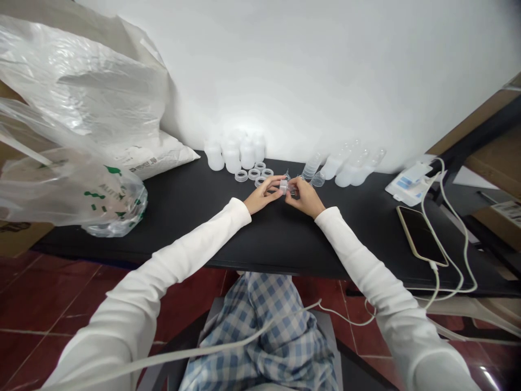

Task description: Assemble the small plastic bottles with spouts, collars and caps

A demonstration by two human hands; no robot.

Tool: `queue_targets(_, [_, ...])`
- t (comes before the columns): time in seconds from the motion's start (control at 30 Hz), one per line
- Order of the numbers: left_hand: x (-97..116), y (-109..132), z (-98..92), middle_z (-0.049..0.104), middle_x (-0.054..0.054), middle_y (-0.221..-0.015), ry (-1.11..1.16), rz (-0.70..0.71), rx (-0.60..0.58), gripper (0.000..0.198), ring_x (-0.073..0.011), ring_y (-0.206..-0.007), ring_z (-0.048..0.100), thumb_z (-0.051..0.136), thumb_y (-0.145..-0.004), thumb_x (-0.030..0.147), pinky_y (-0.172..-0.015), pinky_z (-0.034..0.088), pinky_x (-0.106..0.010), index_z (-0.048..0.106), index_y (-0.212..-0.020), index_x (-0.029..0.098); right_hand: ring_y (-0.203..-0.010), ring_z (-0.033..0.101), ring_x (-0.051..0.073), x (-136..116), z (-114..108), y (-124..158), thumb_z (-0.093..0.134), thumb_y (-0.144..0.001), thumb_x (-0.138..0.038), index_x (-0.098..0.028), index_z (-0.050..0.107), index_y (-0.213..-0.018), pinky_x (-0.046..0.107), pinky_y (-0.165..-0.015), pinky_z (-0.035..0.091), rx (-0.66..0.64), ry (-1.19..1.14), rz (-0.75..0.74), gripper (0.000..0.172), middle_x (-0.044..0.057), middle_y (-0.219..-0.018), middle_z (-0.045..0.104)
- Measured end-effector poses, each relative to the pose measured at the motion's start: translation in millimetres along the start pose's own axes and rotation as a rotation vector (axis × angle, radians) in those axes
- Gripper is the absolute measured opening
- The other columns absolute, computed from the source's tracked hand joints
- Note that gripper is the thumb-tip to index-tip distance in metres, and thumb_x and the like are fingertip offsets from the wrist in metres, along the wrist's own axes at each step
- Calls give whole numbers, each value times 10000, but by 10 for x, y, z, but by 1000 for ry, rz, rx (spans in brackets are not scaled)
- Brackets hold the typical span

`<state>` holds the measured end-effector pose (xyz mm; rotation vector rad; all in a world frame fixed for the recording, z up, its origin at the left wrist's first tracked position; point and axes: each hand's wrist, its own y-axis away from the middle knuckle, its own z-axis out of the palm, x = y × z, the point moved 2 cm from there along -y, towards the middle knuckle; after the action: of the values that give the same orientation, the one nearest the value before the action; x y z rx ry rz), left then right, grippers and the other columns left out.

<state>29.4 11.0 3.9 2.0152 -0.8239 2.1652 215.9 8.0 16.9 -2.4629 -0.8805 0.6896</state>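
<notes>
My left hand (pixel 264 195) and my right hand (pixel 305 196) meet over the middle of the black table. Between their fingertips is a small translucent ribbed screw ring (pixel 284 185), turned on its side. My left fingers pinch it from the left; my right fingers close on its right side, where a clear piece too small to make out shows. Just beyond my left hand lie several loose screw rings (pixel 254 174). Behind my right hand are a stack of clear caps (pixel 312 165) and a single clear cap (pixel 318 179) lying on the table.
Milky bottles (pixel 232 157) stand against the wall. Assembled bottles with domed clear caps (pixel 360 169) stand to the right. A charging phone (pixel 421 234), white cables (pixel 464 239) and a white device (pixel 409 183) lie at far right. Plastic bags (pixel 109 201) crowd the left side.
</notes>
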Motion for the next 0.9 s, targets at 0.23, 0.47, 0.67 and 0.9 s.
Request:
queue_targets(0.23, [2,13,0,644,19,-826,-1,-159,59,408,-81,-627,558,737,-836,448,-591,421,-219,584,-1119,198,-687,575,176,-61,27,-2,518,-925,-299,-213,534,-1003,304,-696,463,-17,0,-15,117,29,-789,637])
queue_targets(0.47, [12,-6,-24,458,98,-494,82,-179,131,142,-84,-441,404,553,-948,339,-514,354,-216,537,-991,204,-755,605,177,-97,-30,-7,454,-964,-286,-220,569,-958,298,-719,485,-6,-6,-94,133,67,-895,657])
queue_targets(0.67, [29,-42,-100,576,46,-602,37,-243,68,48,-68,-531,512,604,-861,198,-539,391,-185,576,-827,177,-675,553,146,-170,-33,-18,433,-939,-228,-237,500,-806,275,-696,479,2,-48,-88,149,13,-762,576])
queue_targets(0.9, [29,-37,-137,575,30,-665,32,-269,210,63,-73,-539,512,546,-830,122,-515,390,-196,595,-831,160,-765,606,195,-137,-49,-39,462,-958,-258,-213,555,-934,330,-770,473,37,30,-58,106,62,-842,639])
